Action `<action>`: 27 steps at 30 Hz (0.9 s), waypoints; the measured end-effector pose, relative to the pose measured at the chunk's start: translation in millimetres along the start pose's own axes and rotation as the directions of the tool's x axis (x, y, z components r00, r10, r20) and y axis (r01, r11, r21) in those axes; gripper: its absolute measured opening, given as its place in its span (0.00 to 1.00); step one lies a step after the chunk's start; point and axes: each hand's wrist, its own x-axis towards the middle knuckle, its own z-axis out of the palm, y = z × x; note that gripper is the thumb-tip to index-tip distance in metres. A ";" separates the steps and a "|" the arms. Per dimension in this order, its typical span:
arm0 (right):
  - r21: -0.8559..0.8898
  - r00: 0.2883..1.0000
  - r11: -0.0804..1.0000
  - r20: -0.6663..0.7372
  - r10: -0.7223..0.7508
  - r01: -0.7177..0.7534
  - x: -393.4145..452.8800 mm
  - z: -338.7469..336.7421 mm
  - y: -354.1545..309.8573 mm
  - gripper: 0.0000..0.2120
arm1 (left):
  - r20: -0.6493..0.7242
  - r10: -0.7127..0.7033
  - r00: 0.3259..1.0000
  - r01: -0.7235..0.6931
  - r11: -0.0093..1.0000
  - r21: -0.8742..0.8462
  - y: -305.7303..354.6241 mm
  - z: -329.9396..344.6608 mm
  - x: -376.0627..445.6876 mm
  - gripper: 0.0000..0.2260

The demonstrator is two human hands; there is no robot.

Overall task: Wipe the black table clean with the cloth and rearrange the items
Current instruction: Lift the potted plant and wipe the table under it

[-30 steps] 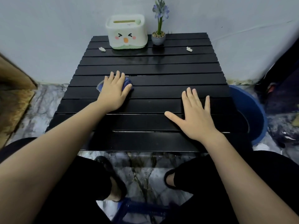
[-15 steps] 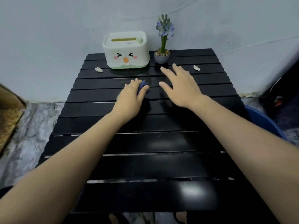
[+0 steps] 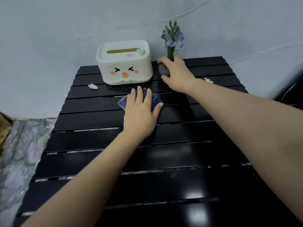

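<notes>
A black slatted table [image 3: 164,161] fills the view. My left hand [image 3: 141,112] presses flat on a blue cloth [image 3: 155,99] just in front of a white tissue box with a cartoon face [image 3: 124,63]. At the back, my right hand [image 3: 177,74] wraps around a small grey pot [image 3: 163,71] holding a purple flower [image 3: 173,38]; the pot stands on the table, right of the box. Two small white scraps lie on the slats, one left of the box [image 3: 93,86] and one beyond my right wrist [image 3: 208,80].
A pale wall [image 3: 65,30] runs right behind the table's far edge. Marbled grey floor [image 3: 19,153] shows to the left, with a brown edge at the far left. Something dark stands at the right edge.
My right hand has reached from the table's front to the back and closed around the flower pot. My left hand slid the cloth rightward and toward the tissue box. The view has leaned in closer.
</notes>
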 end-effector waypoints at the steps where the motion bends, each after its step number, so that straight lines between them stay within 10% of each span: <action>1: 0.019 1.000 1.000 -0.016 -0.008 0.009 -1.8 -1.8 1.4 0.22 | -0.039 0.038 0.999 -0.041 0.995 -0.093 3.7 0.3 1.0 0.25; 6: -0.009 0.994 0.998 -0.084 -0.063 0.063 -12.9 -34.5 27.0 0.21 | -0.136 0.061 0.989 -0.129 0.807 -0.576 32.2 -6.4 19.3 0.16; 12: -0.090 0.986 0.995 -0.158 -0.058 0.044 -30.5 -96.4 73.7 0.21 | -0.343 0.058 0.938 -0.202 0.894 -0.400 69.0 -0.9 101.8 0.18; 19: -0.117 0.979 0.991 -0.187 -0.079 0.057 -44.8 -122.5 107.8 0.22 | 0.131 -0.137 0.982 0.148 0.985 -0.083 80.6 53.2 146.9 0.34; 27: -0.090 0.975 0.995 -0.211 -0.070 0.052 -52.5 -129.3 119.0 0.21 | 0.113 0.253 0.961 -0.202 0.917 -0.343 109.7 52.9 141.0 0.17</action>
